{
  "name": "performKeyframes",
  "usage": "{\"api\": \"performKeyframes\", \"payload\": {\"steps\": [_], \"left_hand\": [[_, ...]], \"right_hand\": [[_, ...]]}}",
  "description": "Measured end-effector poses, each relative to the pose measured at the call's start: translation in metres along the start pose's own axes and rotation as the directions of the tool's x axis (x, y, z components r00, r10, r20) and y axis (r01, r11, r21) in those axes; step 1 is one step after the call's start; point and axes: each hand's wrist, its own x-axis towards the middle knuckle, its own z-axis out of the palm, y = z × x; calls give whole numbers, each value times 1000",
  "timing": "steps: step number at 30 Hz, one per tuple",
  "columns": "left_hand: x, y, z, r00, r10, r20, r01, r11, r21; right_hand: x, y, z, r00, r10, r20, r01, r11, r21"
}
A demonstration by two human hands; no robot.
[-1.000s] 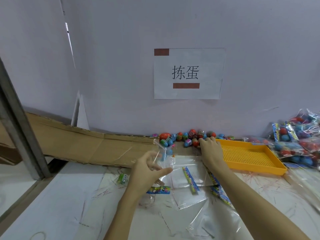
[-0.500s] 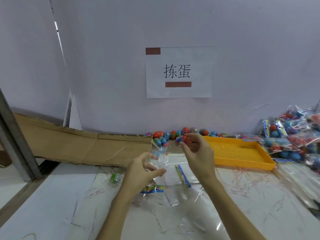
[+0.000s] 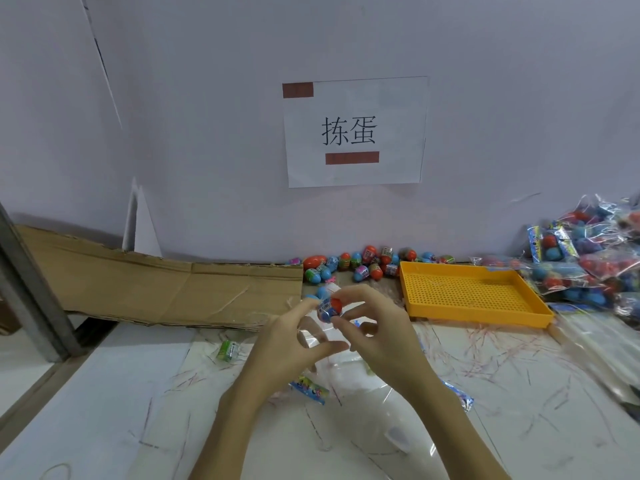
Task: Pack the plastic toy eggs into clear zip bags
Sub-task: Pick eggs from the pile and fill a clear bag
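Right hand [image 3: 377,336]: fingers pinch red-blue egg [image 3: 330,309] at bag mouth.
Left hand [image 3: 291,344]: fingers grip clear bag [image 3: 323,336].
Risk: the limp mouth may close, so the egg could slip to the surface.

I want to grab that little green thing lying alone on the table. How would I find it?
Start at the cardboard sheet along the wall, then look just below its front edge, left of the left hand. The small green packet lies there alone on the white table, far from the egg pile.
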Motion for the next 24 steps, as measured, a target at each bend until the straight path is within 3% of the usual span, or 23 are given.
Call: {"api": "performKeyframes", "payload": {"steps": [7, 14, 19, 24], "left_hand": [[-2, 4, -3, 994, 100, -41, -91, 980, 176], [-3, 6, -2, 980, 196, -14, -188, 955, 230], [-4, 5, -5, 972, 232, -45, -207, 928, 309], [-3, 2, -6, 970, 243, -22, -222, 916, 334]], "right_hand": [[-1, 0, -3, 996, 61, 59, -64, 996, 62], [-9, -2, 6, 996, 7, 85, -4, 999, -36], [-12, -8, 11, 998, 23, 65, -25, 999, 26], [-14, -18, 19, 975, 110, 194, -142, 977, 159]]}}
